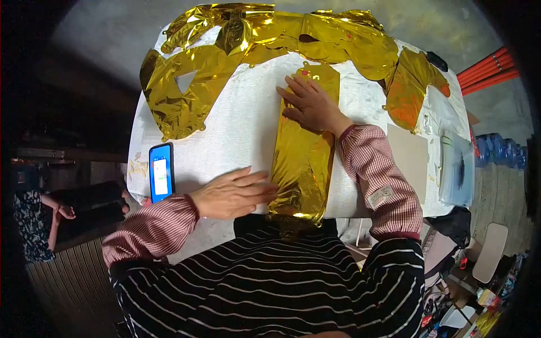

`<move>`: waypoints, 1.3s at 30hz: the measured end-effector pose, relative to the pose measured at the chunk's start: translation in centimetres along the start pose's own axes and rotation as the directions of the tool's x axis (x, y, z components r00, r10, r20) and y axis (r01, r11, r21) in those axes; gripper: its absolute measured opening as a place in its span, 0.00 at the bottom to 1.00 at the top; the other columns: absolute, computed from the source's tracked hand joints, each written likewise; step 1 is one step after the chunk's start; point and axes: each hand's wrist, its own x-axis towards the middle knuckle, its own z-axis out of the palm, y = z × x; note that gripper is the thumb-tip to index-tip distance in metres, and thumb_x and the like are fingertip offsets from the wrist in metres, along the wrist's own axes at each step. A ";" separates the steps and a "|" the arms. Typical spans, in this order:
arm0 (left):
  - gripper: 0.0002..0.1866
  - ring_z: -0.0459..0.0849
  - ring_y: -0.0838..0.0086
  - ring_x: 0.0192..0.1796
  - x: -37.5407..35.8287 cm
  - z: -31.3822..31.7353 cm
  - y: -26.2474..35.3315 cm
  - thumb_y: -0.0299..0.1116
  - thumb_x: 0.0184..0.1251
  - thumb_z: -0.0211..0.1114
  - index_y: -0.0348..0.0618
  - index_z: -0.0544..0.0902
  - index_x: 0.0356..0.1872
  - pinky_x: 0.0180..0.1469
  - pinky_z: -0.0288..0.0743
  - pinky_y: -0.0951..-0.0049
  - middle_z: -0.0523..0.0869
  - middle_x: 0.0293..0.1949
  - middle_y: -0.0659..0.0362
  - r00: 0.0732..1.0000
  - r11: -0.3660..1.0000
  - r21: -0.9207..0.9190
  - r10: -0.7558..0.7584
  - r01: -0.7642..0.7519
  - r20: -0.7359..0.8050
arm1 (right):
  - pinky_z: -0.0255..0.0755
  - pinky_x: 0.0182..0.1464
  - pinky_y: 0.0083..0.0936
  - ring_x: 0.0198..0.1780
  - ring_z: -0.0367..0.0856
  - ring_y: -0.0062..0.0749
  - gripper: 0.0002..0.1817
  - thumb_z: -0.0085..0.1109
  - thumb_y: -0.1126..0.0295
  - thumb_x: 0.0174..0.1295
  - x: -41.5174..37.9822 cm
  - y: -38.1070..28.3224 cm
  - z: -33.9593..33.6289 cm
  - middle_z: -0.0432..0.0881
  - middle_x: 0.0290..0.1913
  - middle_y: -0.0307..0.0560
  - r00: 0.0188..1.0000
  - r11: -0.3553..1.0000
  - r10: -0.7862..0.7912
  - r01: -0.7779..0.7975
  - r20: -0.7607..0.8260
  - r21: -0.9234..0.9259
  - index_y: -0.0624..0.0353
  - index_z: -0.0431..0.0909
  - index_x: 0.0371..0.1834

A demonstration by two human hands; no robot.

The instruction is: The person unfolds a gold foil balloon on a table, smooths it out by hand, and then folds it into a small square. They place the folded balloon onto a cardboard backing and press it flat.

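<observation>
A long gold foil piece (303, 163) lies flat on the white-covered table (225, 129), its lower end hanging slightly over the front edge. My right hand (313, 106) rests on its upper part, palm down with fingers spread. Beside the foil's lower left edge is my left hand (234, 193), fingers stretched out and fingertips at the foil's edge; it holds nothing. More gold foil pieces (186, 93) lie along the left and far sides of the table, some overlapping. Another foil piece (407, 93) lies at the right.
A phone (162, 172) with a lit screen lies near the left edge. At the right are a grey board (407, 160) and clear plastic sheets (456, 169). A black object (437, 61) sits at the far right corner. Another person's arm (56, 207) shows at the far left.
</observation>
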 end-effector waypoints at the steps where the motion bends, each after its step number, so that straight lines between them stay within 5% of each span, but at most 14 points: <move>1: 0.27 0.51 0.68 0.78 -0.7 0.0 0.5 0.43 0.72 0.54 0.56 0.67 0.71 0.80 0.35 0.57 0.64 0.73 0.64 1.000 0.998 -0.069 -0.008 0.008 0.003 | 0.48 0.75 0.40 0.77 0.53 0.47 0.32 0.51 0.46 0.68 0.0 0.1 0.1 0.61 0.75 0.53 1.000 1.000 -0.002 0.002 0.001 0.002 0.47 0.65 0.73; 7: 0.31 0.56 0.64 0.77 -1.7 0.3 1.8 0.39 0.65 0.63 0.53 0.68 0.70 0.76 0.49 0.55 0.67 0.70 0.59 0.998 0.959 -0.278 -0.064 0.055 -0.026 | 0.50 0.74 0.40 0.76 0.55 0.48 0.32 0.50 0.46 0.69 0.1 0.2 0.5 0.61 0.74 0.53 0.999 1.000 -0.031 0.031 -0.030 -0.007 0.47 0.65 0.73; 12: 0.35 0.69 0.56 0.66 1.8 1.3 4.9 0.30 0.49 0.69 0.40 0.74 0.64 0.66 0.65 0.55 0.73 0.60 0.51 0.897 0.952 -0.185 -0.293 0.243 -0.330 | 0.51 0.74 0.41 0.76 0.55 0.48 0.31 0.49 0.46 0.70 -0.3 -0.2 0.2 0.62 0.74 0.53 0.999 0.999 -0.028 0.027 -0.029 -0.026 0.48 0.65 0.72; 18: 0.24 0.73 0.52 0.64 4.3 0.5 5.5 0.28 0.60 0.64 0.41 0.78 0.59 0.65 0.66 0.55 0.79 0.58 0.50 0.848 0.921 -0.311 -0.349 0.233 -0.398 | 0.52 0.73 0.42 0.74 0.58 0.46 0.32 0.45 0.44 0.70 -0.1 0.4 1.1 0.64 0.72 0.53 0.993 0.996 -0.062 0.054 -0.101 -0.077 0.49 0.66 0.71; 20: 0.23 0.72 0.54 0.66 4.1 0.5 4.0 0.30 0.61 0.64 0.42 0.78 0.60 0.66 0.66 0.54 0.78 0.61 0.51 0.878 0.920 -0.373 -0.273 0.119 -0.393 | 0.52 0.73 0.43 0.74 0.58 0.46 0.31 0.45 0.44 0.70 -0.1 0.5 0.8 0.64 0.72 0.53 0.990 0.994 -0.072 0.062 -0.119 -0.092 0.49 0.66 0.71; 22: 0.23 0.72 0.56 0.67 3.3 0.8 1.9 0.30 0.63 0.63 0.42 0.78 0.60 0.67 0.65 0.54 0.77 0.62 0.52 0.871 0.944 -0.317 -0.231 0.093 -0.434 | 0.48 0.75 0.42 0.76 0.54 0.46 0.32 0.49 0.48 0.70 -0.2 0.1 0.1 0.60 0.75 0.53 0.999 0.999 -0.027 0.026 -0.019 -0.048 0.49 0.62 0.74; 29: 0.22 0.69 0.59 0.70 6.6 -0.8 -3.1 0.26 0.64 0.60 0.44 0.78 0.60 0.71 0.64 0.55 0.76 0.65 0.56 0.899 0.993 -0.120 -0.071 0.020 -0.433 | 0.49 0.75 0.43 0.76 0.55 0.45 0.30 0.49 0.50 0.71 -0.2 -0.4 -0.1 0.61 0.74 0.53 0.999 0.999 -0.003 0.001 -0.046 -0.038 0.50 0.63 0.73; 31: 0.21 0.70 0.58 0.70 7.6 -0.8 -4.0 0.24 0.63 0.61 0.44 0.80 0.59 0.71 0.64 0.56 0.76 0.65 0.56 0.907 0.997 -0.066 -0.005 -0.026 -0.422 | 0.53 0.73 0.42 0.74 0.60 0.47 0.30 0.52 0.55 0.69 -0.4 -0.3 -0.4 0.64 0.72 0.53 0.992 0.999 0.002 0.004 -0.123 0.046 0.51 0.63 0.73; 34: 0.20 0.72 0.57 0.69 8.3 0.6 -4.6 0.20 0.61 0.60 0.44 0.82 0.55 0.70 0.66 0.57 0.79 0.62 0.55 0.899 0.945 -0.317 -0.073 -0.076 -0.431 | 0.57 0.72 0.41 0.72 0.63 0.48 0.32 0.60 0.62 0.65 -2.7 1.0 -2.9 0.66 0.71 0.54 0.968 0.967 0.071 -0.007 -0.242 0.254 0.53 0.64 0.72; 39: 0.20 0.74 0.56 0.67 7.8 0.3 -4.4 0.18 0.59 0.61 0.43 0.82 0.54 0.69 0.68 0.58 0.81 0.60 0.55 0.896 0.904 -0.424 -0.141 -0.057 -0.421 | 0.60 0.71 0.39 0.71 0.64 0.52 0.36 0.66 0.73 0.54 -13.8 -2.6 -8.3 0.66 0.70 0.59 0.993 0.900 0.114 -0.096 -0.017 0.424 0.61 0.65 0.70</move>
